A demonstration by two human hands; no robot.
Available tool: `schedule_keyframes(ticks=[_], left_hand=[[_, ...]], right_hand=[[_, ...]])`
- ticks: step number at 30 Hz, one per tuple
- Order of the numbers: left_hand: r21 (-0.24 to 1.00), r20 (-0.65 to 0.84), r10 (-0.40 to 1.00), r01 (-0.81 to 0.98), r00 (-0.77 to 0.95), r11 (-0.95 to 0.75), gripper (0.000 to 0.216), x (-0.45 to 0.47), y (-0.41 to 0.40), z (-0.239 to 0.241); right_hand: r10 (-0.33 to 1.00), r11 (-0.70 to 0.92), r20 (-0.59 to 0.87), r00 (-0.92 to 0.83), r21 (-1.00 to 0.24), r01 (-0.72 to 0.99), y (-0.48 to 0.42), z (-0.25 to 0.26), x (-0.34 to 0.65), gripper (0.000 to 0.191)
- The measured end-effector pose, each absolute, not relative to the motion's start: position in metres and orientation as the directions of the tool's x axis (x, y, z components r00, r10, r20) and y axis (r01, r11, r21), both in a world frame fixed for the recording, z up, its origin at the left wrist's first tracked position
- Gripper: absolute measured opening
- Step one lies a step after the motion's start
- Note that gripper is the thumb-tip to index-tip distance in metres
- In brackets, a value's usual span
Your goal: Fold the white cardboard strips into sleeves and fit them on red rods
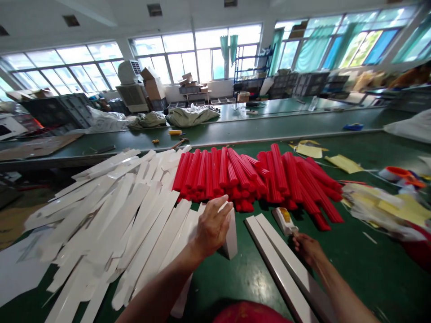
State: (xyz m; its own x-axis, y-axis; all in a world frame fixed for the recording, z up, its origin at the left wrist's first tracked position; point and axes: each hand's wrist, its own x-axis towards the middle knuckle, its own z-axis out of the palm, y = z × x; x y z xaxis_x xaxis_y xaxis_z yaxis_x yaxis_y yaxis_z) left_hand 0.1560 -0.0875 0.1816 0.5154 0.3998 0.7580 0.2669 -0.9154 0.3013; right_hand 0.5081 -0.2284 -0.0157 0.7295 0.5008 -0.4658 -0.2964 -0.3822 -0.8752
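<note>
My left hand (213, 224) is wrapped over the upper part of a narrow white box (230, 235), which stands on end on the green table. At the front end of a small white tape dispenser (285, 221) with a yellowish roll, the fingers of my right hand (307, 247) are pinched together on the tape; the tape itself barely shows. Between my hands, two long white boxes (279, 264) lie side by side, pointing away from me. Just beyond my left hand is a pile of ribbed red tubes (222, 170).
Many flat white cartons (128, 224) cover the table's left side. To the right lie yellow paper scraps (343, 163), an orange tape dispenser (402, 175) and crumpled plastic (380, 206). A second green bench (235, 128) runs behind, with a grey-green cloth bundle (191, 115) on it.
</note>
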Motion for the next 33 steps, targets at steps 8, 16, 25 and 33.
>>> schedule_keyframes(ticks=[8, 16, 25, 33], left_hand=[[0.298, 0.762, 0.422, 0.314, 0.491, -0.902, 0.038, 0.156, -0.097, 0.187], [0.303, 0.771, 0.424, 0.312, 0.475, -0.9, 0.043, 0.169, -0.1, 0.187], [0.246, 0.8, 0.428, 0.421, 0.42, -0.873, 0.067, 0.172, -0.108, 0.182], [0.256, 0.804, 0.443, 0.442, 0.396, -0.86, 0.073, 0.174, -0.115, 0.179]], right_hand=[[0.511, -0.401, -0.447, 0.734, -0.879, -0.256, -0.214, 0.029, 0.469, 0.029], [0.972, -0.043, -0.124, 0.201, -0.93, -0.364, -0.182, 0.205, 0.33, 0.032], [0.968, -0.093, -0.139, 0.211, -0.972, -0.214, -0.166, 0.225, 0.306, 0.043], [0.908, -0.324, -0.375, 0.187, -0.912, -0.251, -0.16, 0.238, 0.311, 0.047]])
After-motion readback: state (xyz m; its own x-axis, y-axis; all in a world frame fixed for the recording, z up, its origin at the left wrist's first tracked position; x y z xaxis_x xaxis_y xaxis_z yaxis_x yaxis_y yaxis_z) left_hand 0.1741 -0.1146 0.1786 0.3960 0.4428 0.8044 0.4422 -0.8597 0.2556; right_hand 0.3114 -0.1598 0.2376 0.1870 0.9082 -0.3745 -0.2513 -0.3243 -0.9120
